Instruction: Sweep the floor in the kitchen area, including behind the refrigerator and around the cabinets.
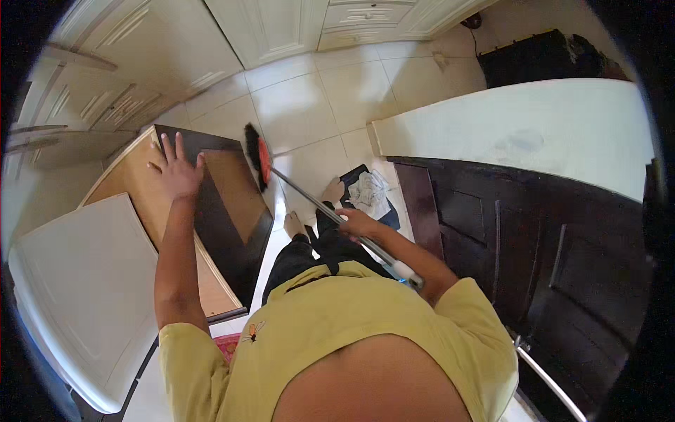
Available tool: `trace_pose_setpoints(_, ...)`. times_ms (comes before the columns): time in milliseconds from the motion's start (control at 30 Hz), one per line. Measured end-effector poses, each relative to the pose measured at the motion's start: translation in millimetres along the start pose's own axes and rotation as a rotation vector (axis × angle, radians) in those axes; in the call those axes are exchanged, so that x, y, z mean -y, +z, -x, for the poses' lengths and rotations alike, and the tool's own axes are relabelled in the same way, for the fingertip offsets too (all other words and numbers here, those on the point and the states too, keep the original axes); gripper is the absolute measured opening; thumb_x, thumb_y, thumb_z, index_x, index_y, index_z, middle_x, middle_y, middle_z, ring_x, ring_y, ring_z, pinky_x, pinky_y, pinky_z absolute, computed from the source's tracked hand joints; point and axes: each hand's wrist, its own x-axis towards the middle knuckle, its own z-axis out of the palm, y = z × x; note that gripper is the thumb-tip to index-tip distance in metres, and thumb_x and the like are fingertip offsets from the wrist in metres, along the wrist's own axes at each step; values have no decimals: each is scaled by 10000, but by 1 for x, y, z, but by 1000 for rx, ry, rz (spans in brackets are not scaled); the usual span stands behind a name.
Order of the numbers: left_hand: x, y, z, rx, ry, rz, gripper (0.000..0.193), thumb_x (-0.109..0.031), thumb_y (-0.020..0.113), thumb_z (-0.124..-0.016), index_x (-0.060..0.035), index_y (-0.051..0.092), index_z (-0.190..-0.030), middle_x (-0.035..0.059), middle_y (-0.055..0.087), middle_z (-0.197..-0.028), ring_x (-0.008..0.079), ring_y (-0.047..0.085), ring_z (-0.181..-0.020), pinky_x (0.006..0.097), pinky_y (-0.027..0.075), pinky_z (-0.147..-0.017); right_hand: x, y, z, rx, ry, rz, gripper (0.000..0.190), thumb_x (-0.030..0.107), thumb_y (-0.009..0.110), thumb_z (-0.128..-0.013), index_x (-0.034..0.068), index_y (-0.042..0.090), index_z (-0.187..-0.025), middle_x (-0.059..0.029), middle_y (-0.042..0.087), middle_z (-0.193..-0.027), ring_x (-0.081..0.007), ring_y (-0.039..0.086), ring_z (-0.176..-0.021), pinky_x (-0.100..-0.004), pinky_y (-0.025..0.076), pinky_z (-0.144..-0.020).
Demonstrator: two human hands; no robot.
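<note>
My right hand point(358, 224) is closed around the metal handle point(311, 199) of a broom. The handle slants from the white grip end by my right forearm to the red broom head point(264, 162) with black bristles point(252, 142), beside the dark side of a wooden cabinet. Fingers spread, my left hand point(182, 170) is over the edge where that cabinet's light wood top point(132, 169) meets its dark side panel point(227, 169). Nothing is in this hand; whether the palm presses on the wood I cannot tell.
A white panel point(87, 279) lies on the light wood at left. Near my feet, crumpled pale cloth point(369, 192) sits on dark fabric. To the right stands a dark panelled wooden unit point(474, 221) with a white top point(527, 126). White cabinets point(274, 26) line the tiled floor point(300, 111).
</note>
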Motion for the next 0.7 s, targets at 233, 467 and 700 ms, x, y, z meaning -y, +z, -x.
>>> trace_pose_setpoints(233, 0, -6, 3, 24, 3, -41, 629, -516, 428, -762, -177, 337, -1284, 66, 233, -1370, 332, 97, -1279, 551, 97, -987, 5, -71, -14, -48, 21, -84, 541, 77, 538, -706, 78, 397, -1229, -67, 533, -588, -141, 486, -391, -271, 405, -335)
trace_pose_setpoints(467, -2, -6, 0, 1, 43, -23, 615, -531, 415, -765, -164, 380, -1257, 53, 317, -1331, 336, 94, -1279, 567, 105, -978, 2, -124, 35, -215, 85, -38, 632, 46, 520, -667, 42, 320, -1266, -63, 506, -569, -129, 457, -364, -273, 379, -326)
trace_pose_setpoints(700, -3, -12, 0, 5, 12, 6, 623, -534, 423, -762, -158, 379, -1256, 66, 333, -1318, 333, 105, -1277, 567, 90, -982, -17, -62, 57, 44, 47, -34, 595, 66, 512, -689, 55, 335, -1257, -84, 530, -616, -119, 472, -385, -257, 394, -364)
